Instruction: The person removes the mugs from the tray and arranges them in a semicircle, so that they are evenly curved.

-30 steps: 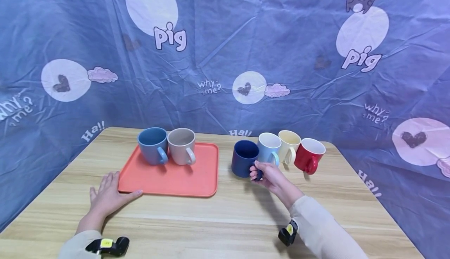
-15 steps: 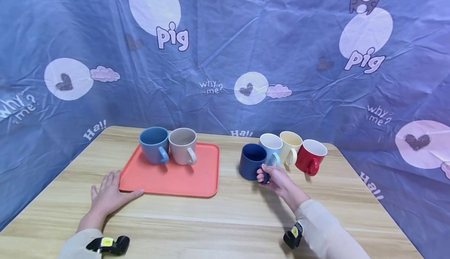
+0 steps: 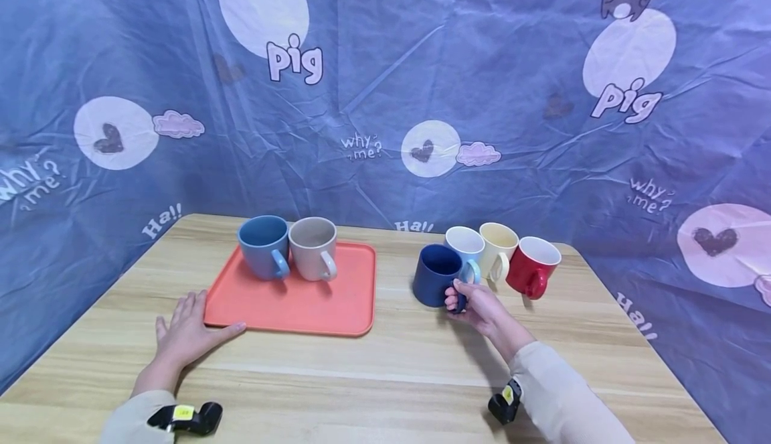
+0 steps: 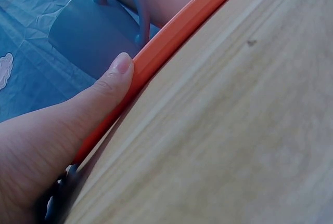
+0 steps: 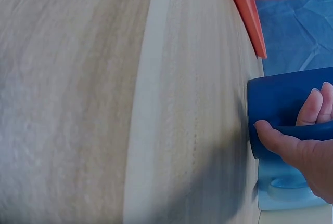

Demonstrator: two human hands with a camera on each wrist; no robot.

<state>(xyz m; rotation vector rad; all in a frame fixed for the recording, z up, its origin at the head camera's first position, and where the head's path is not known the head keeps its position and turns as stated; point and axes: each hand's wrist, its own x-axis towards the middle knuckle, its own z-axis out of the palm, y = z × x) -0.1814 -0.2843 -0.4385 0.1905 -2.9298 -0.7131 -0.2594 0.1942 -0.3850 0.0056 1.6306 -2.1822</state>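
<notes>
Tray: two mugs stand upright on the tray (image 3: 313, 313), at its back left; that much looks done. The front and right side of its surface are bare.
Blue mug: your blue mug (image 3: 258, 258) is on the left, its handle turned toward you and rightward.
Grey mug: the grey mug (image 3: 306, 262) is just beside it, its handle turned much the same way.
Navy mug: you have the navy mug (image 3: 430, 284) off the tray, to its right, upright on or very near the table (image 3: 337, 384); contact is hard to judge. I'd call this step unfinished, since you haven't let go.
Right hand: your right hand (image 3: 478, 308) has its fingers curled round the navy mug's handle, thumb against it.
Left hand: your left hand (image 3: 188, 335) lies at the tray's near-left corner, fingers straight and spread, thumb along the front rim; it grips nothing.
Other mugs: the light-blue mug (image 3: 471, 255), cream mug (image 3: 489, 256) and red mug (image 3: 523, 266) stand off the tray, untouched by your fingers.
</notes>
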